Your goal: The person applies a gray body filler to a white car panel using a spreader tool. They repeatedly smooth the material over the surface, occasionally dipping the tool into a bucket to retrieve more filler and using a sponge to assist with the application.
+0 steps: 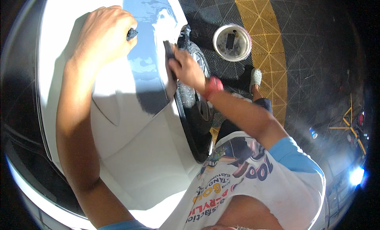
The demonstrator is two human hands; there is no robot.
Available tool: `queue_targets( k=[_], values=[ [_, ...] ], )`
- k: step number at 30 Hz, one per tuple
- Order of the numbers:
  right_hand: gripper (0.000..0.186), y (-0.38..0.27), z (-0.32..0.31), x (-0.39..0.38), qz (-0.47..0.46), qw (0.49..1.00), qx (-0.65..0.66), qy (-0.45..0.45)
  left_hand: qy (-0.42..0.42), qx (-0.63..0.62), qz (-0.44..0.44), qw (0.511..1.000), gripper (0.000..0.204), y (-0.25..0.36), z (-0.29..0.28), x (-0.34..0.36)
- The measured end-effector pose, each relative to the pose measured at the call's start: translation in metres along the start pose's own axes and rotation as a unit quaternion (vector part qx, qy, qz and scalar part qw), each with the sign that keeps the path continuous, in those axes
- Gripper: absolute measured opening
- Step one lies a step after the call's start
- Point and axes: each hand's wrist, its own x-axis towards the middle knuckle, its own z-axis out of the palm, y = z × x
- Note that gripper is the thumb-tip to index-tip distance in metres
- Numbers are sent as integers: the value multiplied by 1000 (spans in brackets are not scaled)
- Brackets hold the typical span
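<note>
A white car body panel (130, 139) fills the left half of the view, with a smooth blue-grey patch (144, 51) on it, whitish and glossy in places. My left hand (105, 34) rests on the panel left of the patch, closed round a dark crumpled wad (132, 34), perhaps a cloth. Its tip pokes out by the thumb. On the patch's right edge, above the wheel arch, my right hand (190, 71) grips a dark flat block (168, 51) against the surface. Motion blurs that hand slightly, and its fingers partly cover the block.
The black tyre (198, 95) lies just right of the panel, under my right forearm. A round white bucket (232, 42) with a dark rectangular thing inside stands on the grey and yellow floor tiles (263, 32). Farther right are a yellow stand (350, 127) and a bright lamp (357, 175).
</note>
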Motion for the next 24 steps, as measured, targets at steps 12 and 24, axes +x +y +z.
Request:
queue_targets(
  k=[12, 24],
  values=[
    [71, -78, -35, -39, 5, 997, -5, -78, -9, -25, 23, 999, 14, -3, 8, -7],
    [75, -84, -37, -32, -40, 995, 23, -89, 16, -72, 34, 997, 13, -6, 8, -11]
  ],
)
